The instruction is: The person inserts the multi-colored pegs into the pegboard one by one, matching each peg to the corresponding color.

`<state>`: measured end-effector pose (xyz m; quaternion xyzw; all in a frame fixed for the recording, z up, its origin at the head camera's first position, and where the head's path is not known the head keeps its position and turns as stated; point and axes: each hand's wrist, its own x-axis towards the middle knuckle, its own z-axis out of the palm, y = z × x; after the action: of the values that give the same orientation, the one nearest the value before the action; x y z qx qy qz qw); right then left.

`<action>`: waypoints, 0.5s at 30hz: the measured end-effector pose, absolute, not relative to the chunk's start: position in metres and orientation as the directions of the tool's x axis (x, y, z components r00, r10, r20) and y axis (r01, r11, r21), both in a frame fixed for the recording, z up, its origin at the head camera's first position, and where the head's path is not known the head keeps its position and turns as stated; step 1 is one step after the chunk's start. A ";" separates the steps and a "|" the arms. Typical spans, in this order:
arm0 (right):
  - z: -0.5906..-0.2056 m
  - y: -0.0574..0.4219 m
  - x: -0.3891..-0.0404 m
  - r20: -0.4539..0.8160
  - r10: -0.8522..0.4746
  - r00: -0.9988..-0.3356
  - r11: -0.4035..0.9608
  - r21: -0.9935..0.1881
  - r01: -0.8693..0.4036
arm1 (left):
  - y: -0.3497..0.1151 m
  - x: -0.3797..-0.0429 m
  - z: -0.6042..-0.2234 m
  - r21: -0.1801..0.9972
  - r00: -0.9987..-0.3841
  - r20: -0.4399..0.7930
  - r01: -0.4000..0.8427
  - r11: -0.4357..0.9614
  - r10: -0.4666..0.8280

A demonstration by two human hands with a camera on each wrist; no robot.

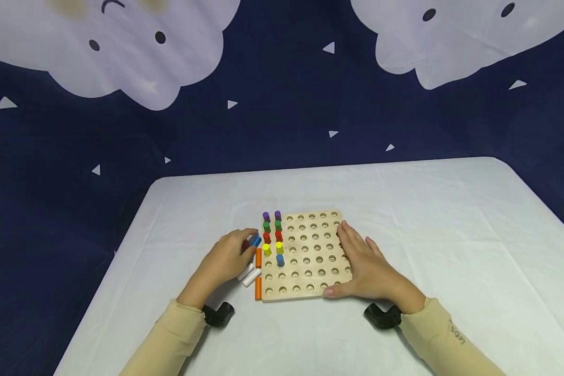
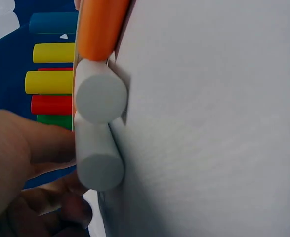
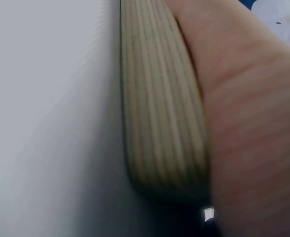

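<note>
A wooden pegboard (image 1: 305, 269) lies on the table. Its two left columns hold pairs of purple, green, red and yellow pegs, and one blue peg (image 1: 280, 260) stands in the second column below them. Just off the board's left edge my left hand (image 1: 223, 257) pinches another blue peg (image 1: 256, 241) between thumb and fingers. That peg lies tilted. My right hand (image 1: 368, 269) rests along the board's right side, fingers extended on the edge and thumb at the near edge. In the right wrist view, the hand lies against the board's layered side (image 3: 159, 108).
Two orange pegs (image 1: 258, 289) lie along the board's left edge. Two white pegs (image 1: 251, 278) lie beside them, near my left hand; their round ends show in the left wrist view. A white cloth covers the table (image 1: 451, 219), with a dark cloud-print backdrop (image 1: 282, 68) behind.
</note>
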<state>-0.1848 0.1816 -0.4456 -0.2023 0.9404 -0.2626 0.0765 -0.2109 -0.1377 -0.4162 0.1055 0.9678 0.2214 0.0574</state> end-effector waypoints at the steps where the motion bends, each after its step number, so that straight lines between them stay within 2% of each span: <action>1: -0.445 0.181 -0.185 -0.037 -0.420 -0.907 0.779 -0.526 -0.340 | -0.137 -0.211 -0.416 0.428 -0.969 -0.068 0.186 0.884 0.237; 5: -0.445 0.181 -0.185 -0.038 -0.421 -0.906 0.780 -0.525 -0.340 | -0.137 -0.211 -0.416 0.394 -0.967 -0.056 0.208 0.895 0.249; 8: -0.445 0.180 -0.185 -0.039 -0.421 -0.906 0.781 -0.525 -0.340 | -0.139 -0.210 -0.416 0.413 -0.975 -0.041 0.183 0.892 0.219; 15: -0.445 0.181 -0.184 -0.040 -0.416 -0.909 0.783 -0.524 -0.335 | -0.141 -0.198 -0.414 0.566 -0.990 -0.017 0.108 0.817 0.143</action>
<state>-0.1842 0.1811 -0.4454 -0.1994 0.9411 -0.2621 0.0767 -0.1979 -0.1410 -0.4137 0.0658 0.9528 0.2950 0.0294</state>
